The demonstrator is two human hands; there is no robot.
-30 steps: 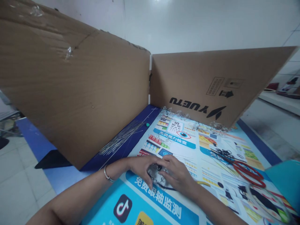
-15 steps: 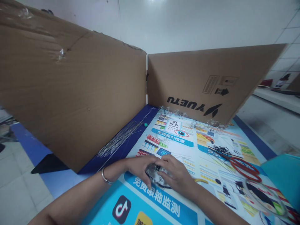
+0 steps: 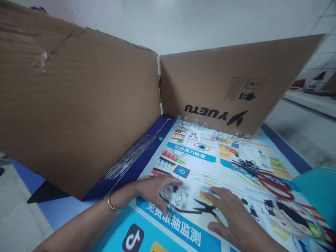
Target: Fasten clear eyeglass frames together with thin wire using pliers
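Note:
My left hand (image 3: 153, 190) curls its thumb and fingers around a tangled silver wire piece (image 3: 178, 197) that has a small dark part in it and a black strip along its lower edge. Just to the right, pliers (image 3: 208, 207) with dark jaws and yellow handles lie on the printed sheet, jaws apart and pointing left. Over the handles is my right hand (image 3: 232, 213), its fingers and thumb spread around them without closing. Part of the handles is hidden by that hand.
Red-handled scissors (image 3: 275, 183) lie at the right beside black loops (image 3: 250, 167) and a clear tape roll (image 3: 299, 217). Straight wires (image 3: 128, 157) lie along the left cardboard panel (image 3: 78, 105). Wire pieces (image 3: 240, 134) line the back panel (image 3: 210, 77).
My right hand has let go of the wire piece and moved right to the pliers, opening its fingers. My left hand stays at the wire piece. The view has shifted slightly.

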